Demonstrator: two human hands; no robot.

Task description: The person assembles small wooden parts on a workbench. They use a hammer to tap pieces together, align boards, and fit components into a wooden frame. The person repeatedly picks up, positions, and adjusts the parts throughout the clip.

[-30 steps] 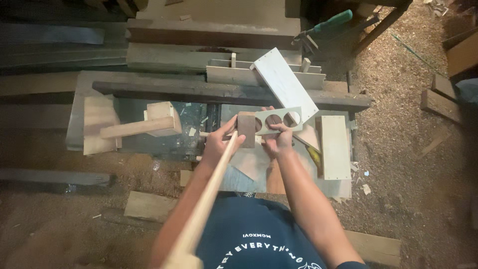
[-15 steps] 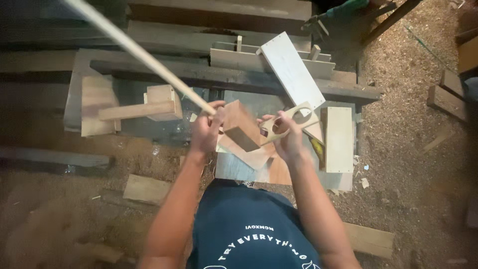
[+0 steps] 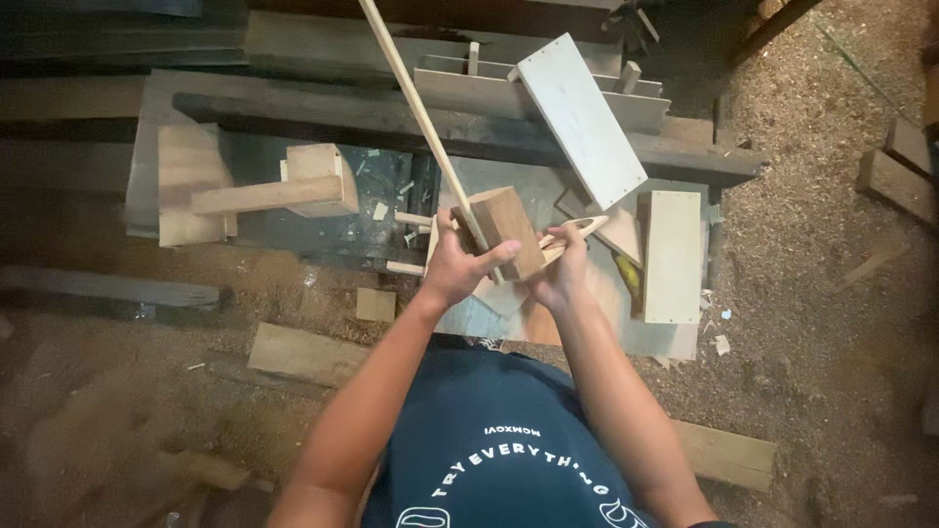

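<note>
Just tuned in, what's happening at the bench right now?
A person stands over a low workbench littered with wood offcuts. The left hand grips a brown wooden block fixed to a long thin stick that points up and away. The right hand holds a pale flat wooden piece against the block. A wooden mallet and a pale board lie on the bench.

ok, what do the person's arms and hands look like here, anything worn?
Both forearms are bare, and so are the left hand and right hand: no gloves, watch or rings that show. The only clothing in view is a dark navy t-shirt with white curved lettering on the chest; its short sleeves end above the elbows.
</note>
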